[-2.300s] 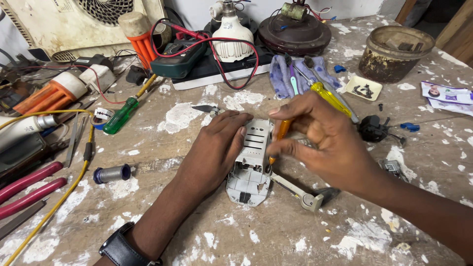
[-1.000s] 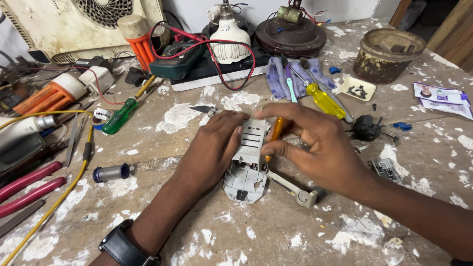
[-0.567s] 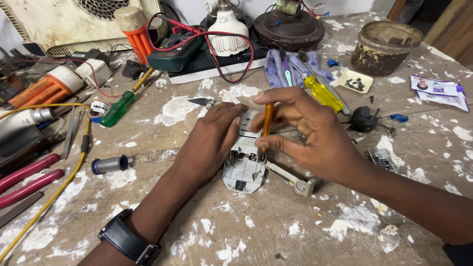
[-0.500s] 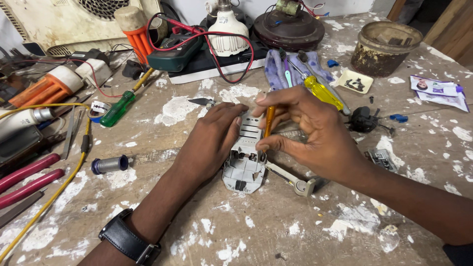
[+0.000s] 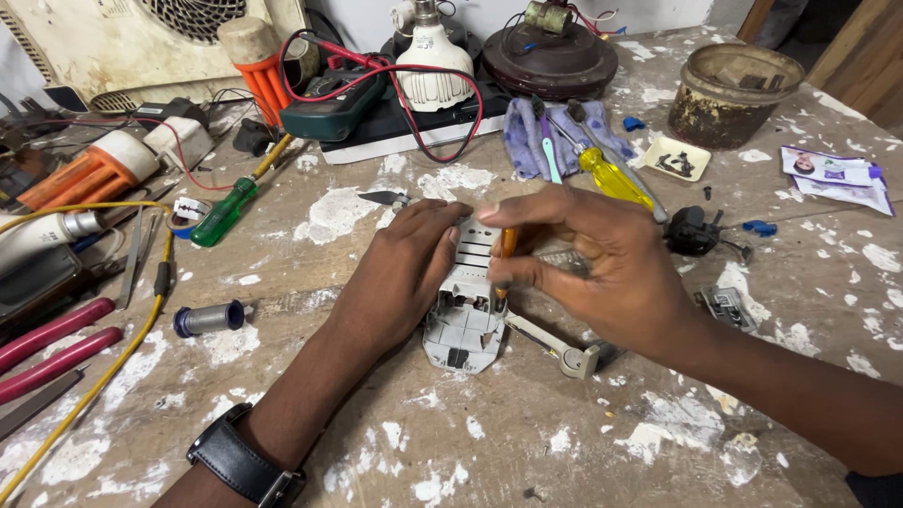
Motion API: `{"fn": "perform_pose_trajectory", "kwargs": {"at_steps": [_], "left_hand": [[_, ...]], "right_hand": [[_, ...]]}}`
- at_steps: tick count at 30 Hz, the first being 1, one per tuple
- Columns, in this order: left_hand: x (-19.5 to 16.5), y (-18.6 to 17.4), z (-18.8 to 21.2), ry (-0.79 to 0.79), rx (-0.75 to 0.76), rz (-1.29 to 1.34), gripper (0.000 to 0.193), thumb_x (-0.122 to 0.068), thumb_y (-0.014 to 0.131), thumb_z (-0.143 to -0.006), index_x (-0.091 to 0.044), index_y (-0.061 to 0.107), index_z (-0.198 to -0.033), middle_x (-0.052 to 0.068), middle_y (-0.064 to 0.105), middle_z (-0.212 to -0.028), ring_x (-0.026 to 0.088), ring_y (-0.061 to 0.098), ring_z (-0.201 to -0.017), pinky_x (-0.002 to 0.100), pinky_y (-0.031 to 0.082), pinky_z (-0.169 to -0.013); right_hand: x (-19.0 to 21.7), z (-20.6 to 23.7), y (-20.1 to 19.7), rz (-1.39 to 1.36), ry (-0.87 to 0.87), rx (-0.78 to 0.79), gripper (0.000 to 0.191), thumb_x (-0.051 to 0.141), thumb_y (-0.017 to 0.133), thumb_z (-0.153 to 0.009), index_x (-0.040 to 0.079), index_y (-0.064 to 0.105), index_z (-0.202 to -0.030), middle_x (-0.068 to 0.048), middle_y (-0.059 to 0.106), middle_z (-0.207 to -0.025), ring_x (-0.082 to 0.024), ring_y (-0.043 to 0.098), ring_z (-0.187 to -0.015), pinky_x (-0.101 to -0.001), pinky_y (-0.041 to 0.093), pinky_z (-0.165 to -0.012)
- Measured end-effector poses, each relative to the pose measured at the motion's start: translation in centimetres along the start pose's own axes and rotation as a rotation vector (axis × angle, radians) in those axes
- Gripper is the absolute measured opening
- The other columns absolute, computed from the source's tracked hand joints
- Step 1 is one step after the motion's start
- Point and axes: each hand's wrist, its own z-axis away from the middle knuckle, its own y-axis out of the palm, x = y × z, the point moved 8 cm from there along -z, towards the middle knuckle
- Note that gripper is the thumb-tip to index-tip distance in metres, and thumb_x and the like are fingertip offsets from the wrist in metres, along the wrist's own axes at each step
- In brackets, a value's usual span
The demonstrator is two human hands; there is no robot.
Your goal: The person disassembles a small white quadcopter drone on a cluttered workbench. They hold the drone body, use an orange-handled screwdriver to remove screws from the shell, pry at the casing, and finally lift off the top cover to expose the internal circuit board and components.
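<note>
Room stays bare around my grey plastic housing (image 5: 464,315), long axis away from me; left hand (image 5: 404,273) presses it flat, right hand (image 5: 602,263) pinches an upright orange screwdriver (image 5: 506,256).

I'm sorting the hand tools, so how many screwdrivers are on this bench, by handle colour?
Orange, in the right hand over the grey housing: 1
Green: 1
Yellow: 1
Total: 3
</note>
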Motion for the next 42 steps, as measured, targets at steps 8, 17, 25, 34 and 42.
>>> {"fn": "perform_pose_trajectory", "kwargs": {"at_steps": [8,17,25,34,42], "left_hand": [[0.0,0.0,-0.1,0.018,-0.008,-0.002,0.031,-0.011,0.052,-0.102,0.005,0.063,-0.126,0.023,0.068,-0.124,0.038,0.065,-0.116,0.044,0.051,-0.099],[-0.1,0.0,0.0,0.006,-0.006,0.008,0.031,-0.012,0.052,-0.103,0.005,0.064,-0.126,0.023,0.068,-0.123,0.038,0.064,-0.115,0.044,0.051,-0.099],[-0.1,-0.1,0.0,0.008,-0.008,-0.004,0.032,-0.011,0.052,-0.102,0.006,0.063,-0.126,0.024,0.067,-0.124,0.038,0.064,-0.115,0.044,0.051,-0.098],[-0.1,-0.1,0.0,0.004,-0.011,0.006,0.031,-0.011,0.052,-0.103,0.006,0.064,-0.125,0.023,0.068,-0.123,0.038,0.065,-0.116,0.044,0.051,-0.100],[-0.1,0.0,0.0,0.030,-0.016,0.003,0.030,-0.010,0.052,-0.103,0.006,0.063,-0.126,0.023,0.068,-0.123,0.038,0.064,-0.116,0.044,0.051,-0.100]], "right_hand": [[0.3,-0.3,-0.2,0.017,0.057,0.088,0.045,0.000,0.075,-0.092,0.008,0.064,-0.135,-0.009,0.078,-0.115,-0.016,0.079,-0.106,-0.0284,0.065,-0.098],[-0.4,-0.3,-0.4,0.078,0.132,-0.013,0.050,0.003,0.079,-0.089,0.009,0.064,-0.136,-0.008,0.077,-0.106,-0.013,0.078,-0.092,-0.0282,0.066,-0.087],[0.1,-0.1,-0.1,-0.030,0.046,0.058,0.052,0.000,0.078,-0.086,0.004,0.060,-0.135,-0.012,0.073,-0.113,-0.017,0.074,-0.105,-0.0305,0.063,-0.098],[-1.2,-0.4,-0.5,-0.088,0.253,0.046,0.049,0.001,0.072,-0.091,0.006,0.060,-0.138,-0.008,0.080,-0.106,-0.015,0.079,-0.098,-0.0305,0.062,-0.093],[-0.2,-0.5,0.1,-0.114,0.153,0.006,0.044,-0.001,0.072,-0.095,0.004,0.060,-0.137,-0.015,0.074,-0.119,-0.020,0.077,-0.110,-0.0349,0.060,-0.100]]}}
